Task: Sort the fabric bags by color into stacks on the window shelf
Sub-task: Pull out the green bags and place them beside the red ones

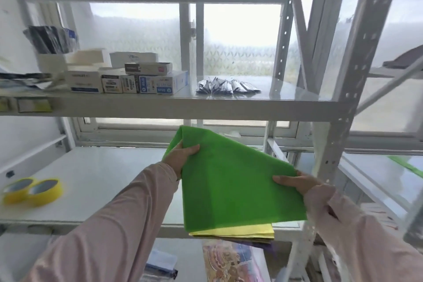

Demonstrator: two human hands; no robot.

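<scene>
Low in the frame's centre, a yellow bag peeks out under the green bag. Both look thin, limp and light, likely to slide apart, so they are best taken by edges or corners. The left hand grips the green bag's upper left corner and the right hand clasps its right edge. The bag stretches between them, over the window shelf.
</scene>
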